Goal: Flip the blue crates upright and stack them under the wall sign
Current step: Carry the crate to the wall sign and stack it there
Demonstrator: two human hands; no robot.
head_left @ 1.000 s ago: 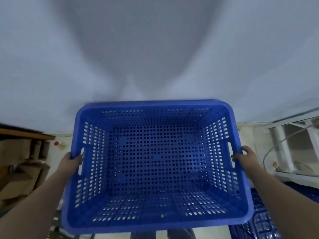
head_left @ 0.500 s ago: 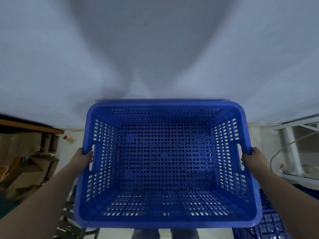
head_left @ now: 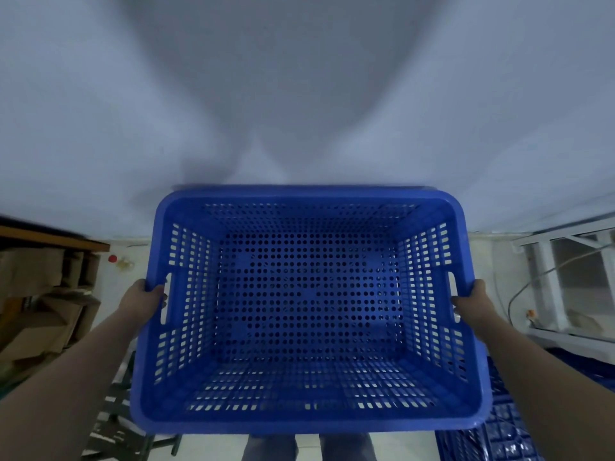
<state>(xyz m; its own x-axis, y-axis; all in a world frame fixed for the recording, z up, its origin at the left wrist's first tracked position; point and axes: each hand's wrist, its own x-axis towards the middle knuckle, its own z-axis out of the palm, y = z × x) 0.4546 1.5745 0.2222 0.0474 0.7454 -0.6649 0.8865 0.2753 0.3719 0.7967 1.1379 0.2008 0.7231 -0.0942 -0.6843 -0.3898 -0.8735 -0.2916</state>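
A blue perforated crate (head_left: 307,311) fills the lower middle of the head view, upright with its open top towards me. My left hand (head_left: 144,299) grips its left rim at the handle slot. My right hand (head_left: 471,302) grips the right rim at the other slot. Behind its far rim a thin blue edge (head_left: 299,187) of another crate seems to show against the white wall. More blue crates (head_left: 499,434) lie low at the right, partly hidden by my right arm. No wall sign is visible.
The white wall (head_left: 299,94) stands close ahead with my shadow on it. A wooden shelf with cardboard boxes (head_left: 40,294) is at the left. A white frame with a cable (head_left: 565,277) is at the right. A dark metal stand (head_left: 113,420) sits low on the left.
The crate has shifted a little to the right and stays centred before the wall. Both hands keep the same grip on its rims.
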